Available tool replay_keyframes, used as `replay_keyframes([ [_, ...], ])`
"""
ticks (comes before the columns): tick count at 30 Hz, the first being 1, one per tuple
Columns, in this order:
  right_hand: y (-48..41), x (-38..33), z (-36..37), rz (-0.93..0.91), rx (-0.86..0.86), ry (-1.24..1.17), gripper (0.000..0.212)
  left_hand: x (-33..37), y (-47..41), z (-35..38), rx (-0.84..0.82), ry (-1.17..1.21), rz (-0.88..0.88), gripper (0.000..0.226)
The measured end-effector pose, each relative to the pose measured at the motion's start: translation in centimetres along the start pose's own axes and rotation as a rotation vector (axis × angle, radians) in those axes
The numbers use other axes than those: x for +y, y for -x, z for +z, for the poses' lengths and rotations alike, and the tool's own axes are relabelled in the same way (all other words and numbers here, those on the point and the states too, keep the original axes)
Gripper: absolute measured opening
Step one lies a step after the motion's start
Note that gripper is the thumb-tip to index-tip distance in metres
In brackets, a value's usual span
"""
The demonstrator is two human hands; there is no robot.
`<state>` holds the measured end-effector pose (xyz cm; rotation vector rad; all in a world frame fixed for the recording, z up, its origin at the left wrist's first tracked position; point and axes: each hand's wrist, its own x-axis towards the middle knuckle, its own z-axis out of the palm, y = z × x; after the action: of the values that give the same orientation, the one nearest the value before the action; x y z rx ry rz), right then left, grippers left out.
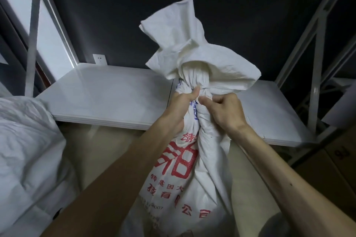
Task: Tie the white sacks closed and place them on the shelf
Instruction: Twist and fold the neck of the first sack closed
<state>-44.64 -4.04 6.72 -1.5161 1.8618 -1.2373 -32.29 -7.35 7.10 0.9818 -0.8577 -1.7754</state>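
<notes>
White sack (185,169) upright just in front of the shelf (107,92), red printed characters facing the wearer, base out of sight at the lower edge. Neck gathered and twisted narrow, about level with the shelf's front edge; loose mouth flaring open above the shelf board like a crumpled collar.

Left hand (182,107) wrapped round the twisted neck from the left, fingers curled behind the cloth, thumb pointed up and pressed against the gather. Right hand (226,110) clamped on the same neck from the right, knuckles up, thumb laid sideways toward the left thumb. Both hands close together, thumb tips almost meeting, each gripping cloth. Bare forearms reaching forward and up from the bottom corners, converging at the neck.

Unclear whether a knot or tie closes the gather.

Second white sack (28,150) slumped left of the shelf's front edge, below board level. Cardboard box (339,159) under the shelf's right end. Wall socket (100,59) behind the shelf board, on the dark wall.
</notes>
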Motion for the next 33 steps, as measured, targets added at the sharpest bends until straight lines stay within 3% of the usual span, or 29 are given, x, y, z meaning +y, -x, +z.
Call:
replay_keyframes([
  [4, 0.6, -0.4, 1.0, -0.176, 0.125, 0.363, 0.059, -0.5, 0.0, 0.3, -0.058, 0.005, -0.102, 0.032],
  [8, 0.9, -0.4, 1.9, -0.245, 0.163, 0.488, 0.056, -1.1, -1.0, -0.1, -0.002, -0.108, 0.033, 0.031],
  [9, 0.9, -0.4, 1.8, -0.251, 0.143, 0.448, 0.059, -1.2, -1.3, -0.2, 0.037, -0.11, 0.088, 0.032],
  [11, 0.9, -0.5, 1.3, -0.232, 0.072, 0.341, 0.061, -1.2, -1.6, -0.3, 0.118, -0.075, 0.142, 0.057],
  [12, 0.8, -0.7, 0.8, -0.206, 0.036, 0.269, 0.055, -1.3, -1.8, -0.4, 0.145, -0.048, 0.149, 0.063],
  [15, 0.0, -1.3, -1.1, -0.068, 0.053, -0.03, 0.024, -1.2, -2.5, -1.4, 0.136, 0.024, 0.131, 0.054],
  [18, -1.2, -1.6, -3.0, -0.001, 0.089, -0.404, 0.017, -0.8, -2.4, -1.9, 0.082, -0.025, 0.092, 0.067],
  [19, -1.5, -1.7, -3.3, 0.018, 0.081, -0.494, 0.02, -0.7, -2.0, -1.9, 0.059, -0.073, 0.095, 0.061],
  [22, -3.1, -1.5, -3.0, 0.034, 0.073, -0.561, 0.021, -0.6, -1.1, -1.8, -0.062, -0.17, 0.088, 0.015],
  [24, -4.1, -1.2, -2.5, -0.004, 0.073, -0.515, 0.018, -0.6, -0.4, -1.6, -0.144, -0.19, 0.069, 0.008],
  [28, -4.4, 0.0, -1.9, -0.041, -0.028, -0.338, 0.041, -0.1, -0.2, -2.1, -0.18, -0.189, -0.02, 0.017],
  [33, -2.5, 0.9, -1.8, -0.392, -0.11, 0.079, 0.093, 1.1, -0.8, -4.1, -0.221, -0.253, -0.113, 0.021],
])
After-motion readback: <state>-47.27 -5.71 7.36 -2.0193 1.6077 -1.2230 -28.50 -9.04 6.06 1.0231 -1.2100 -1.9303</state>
